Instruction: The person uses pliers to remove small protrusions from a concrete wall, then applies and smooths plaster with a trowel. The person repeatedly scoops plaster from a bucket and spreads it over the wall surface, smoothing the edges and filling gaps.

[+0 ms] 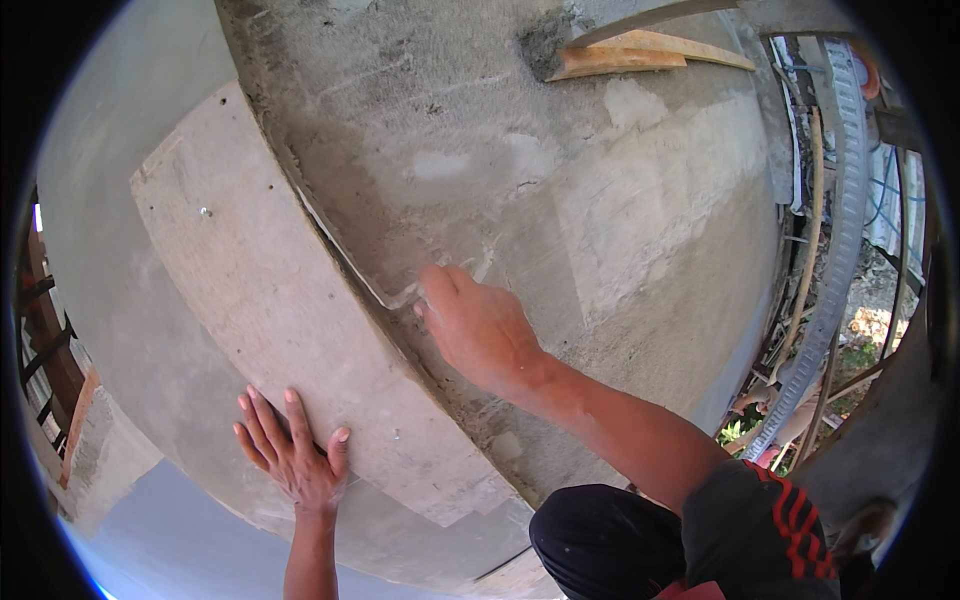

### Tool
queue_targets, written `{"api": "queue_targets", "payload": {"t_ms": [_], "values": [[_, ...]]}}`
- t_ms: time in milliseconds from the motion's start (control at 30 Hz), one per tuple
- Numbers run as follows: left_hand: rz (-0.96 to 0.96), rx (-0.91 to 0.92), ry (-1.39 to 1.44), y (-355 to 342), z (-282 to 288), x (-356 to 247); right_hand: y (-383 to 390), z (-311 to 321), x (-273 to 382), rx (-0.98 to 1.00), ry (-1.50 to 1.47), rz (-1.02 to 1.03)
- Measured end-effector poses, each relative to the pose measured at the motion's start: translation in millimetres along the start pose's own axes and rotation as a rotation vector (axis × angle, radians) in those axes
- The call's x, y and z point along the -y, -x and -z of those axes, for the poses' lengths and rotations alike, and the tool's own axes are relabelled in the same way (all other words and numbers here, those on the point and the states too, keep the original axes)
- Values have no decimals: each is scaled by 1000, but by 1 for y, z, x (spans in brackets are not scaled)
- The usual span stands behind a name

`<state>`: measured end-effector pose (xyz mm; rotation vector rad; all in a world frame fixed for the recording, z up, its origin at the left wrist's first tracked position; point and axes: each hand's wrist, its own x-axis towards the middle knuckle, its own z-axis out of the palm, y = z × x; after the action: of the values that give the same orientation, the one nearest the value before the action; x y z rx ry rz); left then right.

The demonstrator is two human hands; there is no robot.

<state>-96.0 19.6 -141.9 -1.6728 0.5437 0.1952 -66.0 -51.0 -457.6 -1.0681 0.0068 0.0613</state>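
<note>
My right hand (478,328) is closed in a fist around the handle of a trowel (345,258). The handle is hidden inside my fingers. Seen nearly edge-on, the thin blade runs along the edge of a flat pale board (270,290), against the rough grey cement surface (430,190). My left hand (297,452) lies flat at the board's lower left edge with its fingers stretched out, holding nothing. Several small nail or screw marks dot the board.
Smooth grey plaster (120,260) lies left of the board. Wooden strips (640,55) stick out at the top. On the right, a perforated metal rail (835,190) and a wooden pole (812,230) stand beside a drop to lower ground. My dark-clothed knee (600,540) is near the bottom.
</note>
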Motion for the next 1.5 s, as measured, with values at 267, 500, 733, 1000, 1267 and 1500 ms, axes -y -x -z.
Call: {"api": "queue_targets", "payload": {"t_ms": [267, 500, 733, 1000, 1267, 1500], "values": [[2, -4, -5, -2, -2, 0, -51, 9, -9, -121, -95, -103], [-6, -16, -8, 0, -1, 1, -108, 6, 4, -100, -53, -17], [6, -8, -3, -1, -1, 0, -114, 12, 18, -151, -56, 79], [4, -4, -1, 1, -2, 1, -75, 34, 31, -248, -130, -8], [-4, -17, 0, -1, -2, 0, -86, 10, 4, -182, -86, 9], [-30, -29, -35, -3, 1, -2, -89, -1, 8, -126, -12, 23]]}}
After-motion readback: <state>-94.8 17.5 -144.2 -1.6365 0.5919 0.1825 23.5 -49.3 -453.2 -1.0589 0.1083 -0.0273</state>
